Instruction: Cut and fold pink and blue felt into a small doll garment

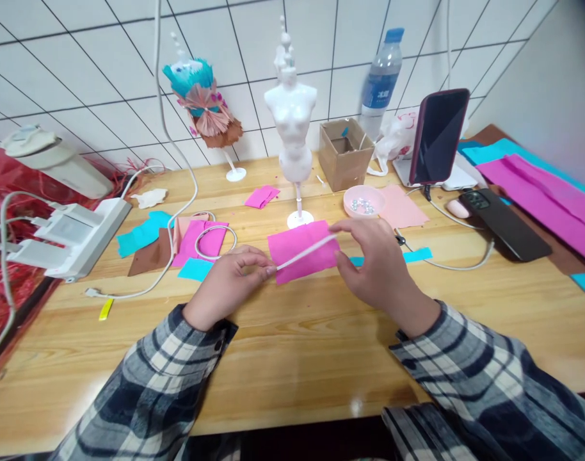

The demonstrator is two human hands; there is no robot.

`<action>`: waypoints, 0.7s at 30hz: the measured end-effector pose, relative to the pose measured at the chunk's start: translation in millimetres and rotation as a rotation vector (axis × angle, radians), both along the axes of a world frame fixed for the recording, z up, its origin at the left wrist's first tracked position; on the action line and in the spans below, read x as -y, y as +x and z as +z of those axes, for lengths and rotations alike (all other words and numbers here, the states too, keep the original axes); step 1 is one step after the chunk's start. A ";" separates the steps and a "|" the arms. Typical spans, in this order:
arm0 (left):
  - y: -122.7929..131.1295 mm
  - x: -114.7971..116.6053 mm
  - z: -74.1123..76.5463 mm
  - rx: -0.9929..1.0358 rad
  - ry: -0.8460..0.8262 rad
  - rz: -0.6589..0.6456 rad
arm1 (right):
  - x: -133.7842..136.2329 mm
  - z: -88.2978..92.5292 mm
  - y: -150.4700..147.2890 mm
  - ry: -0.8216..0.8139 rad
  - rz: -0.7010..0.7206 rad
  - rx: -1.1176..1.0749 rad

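Note:
A narrow white strip (306, 251) runs slantwise across a rectangular magenta sheet (292, 272), which looks like crepe paper. At the strip's lower left end, my left hand (232, 282) has thumb and fingertips pinched together on it. My right hand (383, 266) is at the sheet's right edge, its thumb apart from the fingers and the fingertips close to the strip's upper end. Whether those fingertips touch the strip is hard to tell. Just behind the sheet stands a white dress-form mannequin (292, 121) on a round base.
Behind are a decorated mannequin (208, 109), a cardboard box (343, 163), a water bottle (381, 83), a pink dish (362, 214) of small beads and a propped phone (439, 137). Coloured paper pieces (148, 234), a white cable (189, 166) and a power strip (88, 243) lie left; a black phone (508, 224) lies right.

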State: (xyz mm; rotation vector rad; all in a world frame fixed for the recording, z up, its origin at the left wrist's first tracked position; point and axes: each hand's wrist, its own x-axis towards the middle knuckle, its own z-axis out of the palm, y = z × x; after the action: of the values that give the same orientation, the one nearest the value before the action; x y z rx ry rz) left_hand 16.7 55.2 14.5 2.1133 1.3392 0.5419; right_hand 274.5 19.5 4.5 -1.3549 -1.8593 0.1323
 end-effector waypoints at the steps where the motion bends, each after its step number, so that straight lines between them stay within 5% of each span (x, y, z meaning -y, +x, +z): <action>1: 2.9 3.1 0.8 -0.013 0.071 0.004 | 1.2 2.2 0.6 0.063 -0.081 0.022; 4: 13.1 15.9 6.0 -0.131 0.369 -0.011 | 10.0 12.6 -3.3 0.241 -0.198 0.001; 8: 22.6 33.0 13.8 -0.206 0.568 -0.128 | 27.1 21.8 -25.4 0.118 0.227 0.079; 10: 23.9 36.6 14.9 -0.193 0.559 -0.158 | 30.3 18.7 -35.7 0.013 0.297 0.105; 16: 25.2 34.1 9.9 -0.097 0.339 -0.076 | 23.1 0.7 -38.4 -0.156 0.214 0.036; 21: 18.0 23.8 2.2 0.072 0.164 -0.020 | 12.0 7.3 -31.9 -0.275 0.206 -0.060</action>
State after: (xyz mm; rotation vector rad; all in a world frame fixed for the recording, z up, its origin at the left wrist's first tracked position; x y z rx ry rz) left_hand 34.7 31.4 16.7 2.2132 1.2705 0.7346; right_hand 242.6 7.6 11.7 -1.3191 -1.9798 0.5462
